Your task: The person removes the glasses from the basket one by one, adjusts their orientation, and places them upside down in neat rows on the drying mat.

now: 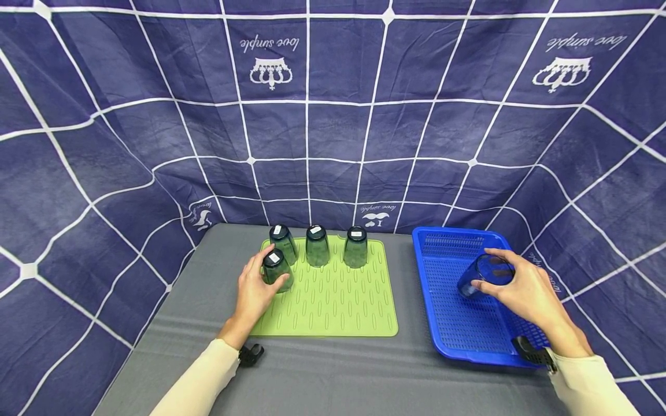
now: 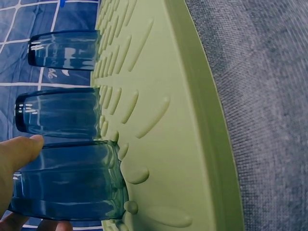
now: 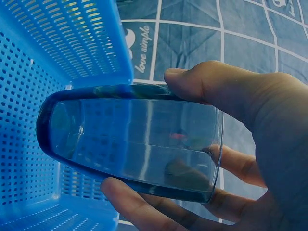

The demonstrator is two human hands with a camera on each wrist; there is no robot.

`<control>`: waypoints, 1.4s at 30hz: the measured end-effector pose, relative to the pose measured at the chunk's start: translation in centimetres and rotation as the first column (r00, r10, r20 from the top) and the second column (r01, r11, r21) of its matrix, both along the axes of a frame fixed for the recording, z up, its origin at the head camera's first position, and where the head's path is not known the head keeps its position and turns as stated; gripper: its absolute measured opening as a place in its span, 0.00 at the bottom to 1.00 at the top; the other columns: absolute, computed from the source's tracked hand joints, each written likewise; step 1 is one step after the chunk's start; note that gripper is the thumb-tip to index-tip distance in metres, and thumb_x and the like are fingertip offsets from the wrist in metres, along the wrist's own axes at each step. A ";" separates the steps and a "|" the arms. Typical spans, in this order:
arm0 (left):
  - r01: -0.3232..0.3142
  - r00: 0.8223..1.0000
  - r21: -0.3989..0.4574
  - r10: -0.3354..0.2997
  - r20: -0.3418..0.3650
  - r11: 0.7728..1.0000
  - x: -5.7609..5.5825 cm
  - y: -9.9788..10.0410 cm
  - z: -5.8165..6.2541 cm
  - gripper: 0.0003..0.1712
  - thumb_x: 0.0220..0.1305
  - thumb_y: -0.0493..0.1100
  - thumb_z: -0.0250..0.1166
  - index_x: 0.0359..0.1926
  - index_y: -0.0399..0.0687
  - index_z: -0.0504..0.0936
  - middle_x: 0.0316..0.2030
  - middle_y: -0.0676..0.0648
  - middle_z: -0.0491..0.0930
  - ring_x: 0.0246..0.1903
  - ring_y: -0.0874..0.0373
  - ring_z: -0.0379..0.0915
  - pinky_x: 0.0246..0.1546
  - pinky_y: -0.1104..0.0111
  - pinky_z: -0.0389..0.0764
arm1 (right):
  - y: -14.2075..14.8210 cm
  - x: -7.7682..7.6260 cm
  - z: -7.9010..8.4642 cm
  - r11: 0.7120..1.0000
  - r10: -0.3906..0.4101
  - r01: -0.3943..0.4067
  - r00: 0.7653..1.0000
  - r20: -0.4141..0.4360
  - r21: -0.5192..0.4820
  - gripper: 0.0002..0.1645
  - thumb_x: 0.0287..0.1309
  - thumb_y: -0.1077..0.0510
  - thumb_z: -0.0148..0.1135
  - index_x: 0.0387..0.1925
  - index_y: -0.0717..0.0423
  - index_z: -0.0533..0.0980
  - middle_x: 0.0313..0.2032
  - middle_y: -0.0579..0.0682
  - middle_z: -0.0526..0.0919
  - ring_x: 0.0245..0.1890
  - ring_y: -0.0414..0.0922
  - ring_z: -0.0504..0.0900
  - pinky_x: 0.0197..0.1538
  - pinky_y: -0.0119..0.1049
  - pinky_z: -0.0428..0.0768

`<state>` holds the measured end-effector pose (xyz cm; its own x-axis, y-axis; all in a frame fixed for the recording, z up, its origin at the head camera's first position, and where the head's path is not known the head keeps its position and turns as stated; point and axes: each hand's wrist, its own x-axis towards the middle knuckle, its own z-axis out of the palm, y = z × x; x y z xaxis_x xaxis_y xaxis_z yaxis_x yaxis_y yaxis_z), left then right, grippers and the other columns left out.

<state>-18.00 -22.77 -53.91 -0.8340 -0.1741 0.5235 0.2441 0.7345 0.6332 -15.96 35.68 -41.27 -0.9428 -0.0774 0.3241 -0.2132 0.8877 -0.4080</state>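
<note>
My left hand (image 1: 255, 292) holds a dark-tinted drinking glass (image 1: 279, 274) near its base. That glass stands upside down on the green ribbed mat (image 1: 338, 306), its base with a white label on top. In the left wrist view the thumb lies along one side of the held glass (image 2: 72, 180), with fingertips on the other. Over at the blue basket, my right hand (image 1: 531, 289) grips another tinted glass (image 1: 470, 282), mouth up. The right wrist view has this glass (image 3: 139, 139) between thumb and fingers, its thick base towards the basket floor; contact with the floor is unclear.
Behind the left hand's glass, more upside-down glasses stand along the mat's back: one at left (image 1: 288, 248), a middle one (image 1: 317, 248) and one further right (image 1: 356, 249). The blue perforated basket (image 1: 434, 323) is right of the mat. A blue checked cloth (image 1: 338, 133) hangs behind.
</note>
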 end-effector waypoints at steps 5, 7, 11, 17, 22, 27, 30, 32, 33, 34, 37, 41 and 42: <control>-0.004 1.000 0.000 0.004 -0.005 1.000 0.0 0.0 0.0 0.53 0.54 0.37 0.93 0.81 0.53 0.81 0.63 0.32 0.90 0.50 0.31 0.85 0.53 0.38 0.84 | -0.4 0.2 0.4 1.000 0.007 -0.007 1.000 -0.016 -0.006 0.52 0.51 0.42 0.96 0.73 0.56 0.84 0.49 0.65 0.98 0.49 0.70 0.97 0.44 0.57 0.87; -0.008 1.000 0.000 0.008 0.004 1.000 0.0 -0.1 0.0 0.53 0.55 0.37 0.93 0.81 0.53 0.81 0.64 0.32 0.89 0.51 0.30 0.85 0.53 0.37 0.84 | -0.6 0.3 0.5 1.000 0.009 -0.009 1.000 -0.013 -0.011 0.52 0.51 0.42 0.96 0.73 0.55 0.84 0.49 0.64 0.98 0.49 0.68 0.98 0.43 0.52 0.87; -0.013 1.000 0.002 0.013 0.028 1.000 0.1 -0.2 0.1 0.54 0.55 0.38 0.93 0.81 0.54 0.81 0.64 0.32 0.89 0.53 0.30 0.86 0.56 0.36 0.85 | -1.0 0.5 0.9 1.000 0.008 -0.008 1.000 -0.001 -0.018 0.52 0.52 0.41 0.96 0.74 0.54 0.84 0.49 0.64 0.98 0.48 0.67 0.98 0.44 0.52 0.88; -0.013 0.998 0.009 0.012 0.064 1.000 0.3 -0.1 0.4 0.53 0.56 0.38 0.93 0.82 0.53 0.80 0.65 0.31 0.88 0.59 0.28 0.86 0.62 0.34 0.84 | -1.7 1.0 1.4 0.999 0.012 -0.012 1.000 -0.008 -0.030 0.51 0.52 0.41 0.96 0.74 0.53 0.84 0.47 0.63 0.98 0.47 0.67 0.98 0.48 0.62 0.87; -0.012 0.998 -0.008 0.012 0.060 1.000 0.3 -0.1 0.4 0.53 0.56 0.39 0.93 0.82 0.52 0.80 0.63 0.31 0.88 0.61 0.26 0.85 0.64 0.33 0.84 | -2.2 1.3 1.9 0.999 0.020 -0.021 1.000 -0.024 -0.036 0.51 0.52 0.41 0.96 0.74 0.53 0.84 0.49 0.63 0.98 0.47 0.66 0.99 0.45 0.50 0.86; -0.013 0.996 -0.003 0.013 0.085 1.000 0.3 0.0 0.6 0.54 0.57 0.40 0.93 0.82 0.54 0.79 0.63 0.31 0.87 0.64 0.26 0.85 0.67 0.33 0.84 | -2.7 1.6 2.5 0.998 0.021 -0.023 0.999 -0.032 -0.052 0.51 0.52 0.41 0.96 0.74 0.51 0.84 0.50 0.62 0.98 0.48 0.65 0.99 0.42 0.34 0.81; -0.013 0.997 -0.007 0.014 0.077 1.000 0.3 0.0 0.7 0.54 0.56 0.39 0.93 0.82 0.54 0.79 0.61 0.31 0.88 0.62 0.26 0.85 0.65 0.32 0.84 | -3.1 1.8 2.8 0.998 0.024 -0.027 0.999 -0.041 -0.064 0.50 0.52 0.41 0.96 0.73 0.50 0.85 0.50 0.61 0.98 0.47 0.64 0.99 0.42 0.26 0.78; -0.014 0.997 -0.010 0.014 0.070 1.000 0.3 0.0 0.7 0.54 0.56 0.39 0.93 0.82 0.53 0.79 0.61 0.31 0.88 0.62 0.26 0.85 0.64 0.32 0.84 | -3.3 1.9 3.0 0.997 0.024 -0.028 0.999 -0.048 -0.071 0.50 0.51 0.41 0.96 0.73 0.49 0.85 0.50 0.60 0.99 0.46 0.59 0.99 0.42 0.22 0.76; -0.013 0.998 -0.011 0.014 0.069 1.000 0.3 0.0 0.7 0.54 0.56 0.38 0.93 0.82 0.53 0.79 0.61 0.31 0.88 0.62 0.26 0.85 0.65 0.33 0.84 | -3.4 1.9 3.1 0.997 0.026 -0.030 0.998 -0.051 -0.075 0.49 0.51 0.41 0.96 0.73 0.48 0.85 0.50 0.59 0.99 0.45 0.53 1.00 0.42 0.22 0.75; -0.013 0.997 -0.012 0.014 0.070 1.000 0.3 0.0 0.7 0.54 0.56 0.38 0.92 0.82 0.53 0.79 0.61 0.31 0.88 0.63 0.26 0.85 0.66 0.32 0.84 | -3.5 2.0 3.2 0.996 0.027 -0.031 0.998 -0.053 -0.079 0.49 0.51 0.41 0.97 0.73 0.47 0.86 0.51 0.58 0.99 0.44 0.46 0.99 0.43 0.22 0.75; -0.009 0.997 -0.019 0.011 0.078 1.000 0.4 0.0 0.8 0.54 0.57 0.38 0.91 0.83 0.52 0.79 0.64 0.30 0.87 0.67 0.25 0.84 0.71 0.33 0.83 | -3.9 2.2 3.5 0.995 0.034 -0.039 0.998 -0.057 -0.096 0.49 0.51 0.41 0.97 0.73 0.45 0.86 0.52 0.57 0.99 0.43 0.28 0.93 0.44 0.21 0.75; 0.000 0.996 -0.030 0.002 0.084 1.000 0.5 -0.1 1.0 0.53 0.60 0.39 0.91 0.84 0.50 0.78 0.69 0.29 0.86 0.70 0.25 0.82 0.75 0.33 0.81 | -4.3 2.3 3.7 0.992 0.040 -0.047 0.997 -0.063 -0.115 0.49 0.51 0.40 0.97 0.73 0.44 0.86 0.53 0.55 0.99 0.43 0.21 0.89 0.44 0.19 0.75; 0.002 0.997 -0.033 0.001 0.081 0.999 0.5 -0.1 1.1 0.53 0.60 0.39 0.91 0.84 0.49 0.78 0.69 0.30 0.86 0.70 0.25 0.82 0.75 0.33 0.81 | -4.4 2.4 3.7 0.992 0.040 -0.047 0.997 -0.061 -0.119 0.49 0.51 0.40 0.97 0.73 0.43 0.86 0.54 0.55 0.98 0.44 0.21 0.88 0.44 0.19 0.75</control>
<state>-17.51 -22.83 -52.81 -0.8738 -0.1573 0.4601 0.1938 0.7551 0.6263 -13.61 31.31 -37.56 -0.9187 -0.0755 0.3877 -0.2772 0.8225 -0.4966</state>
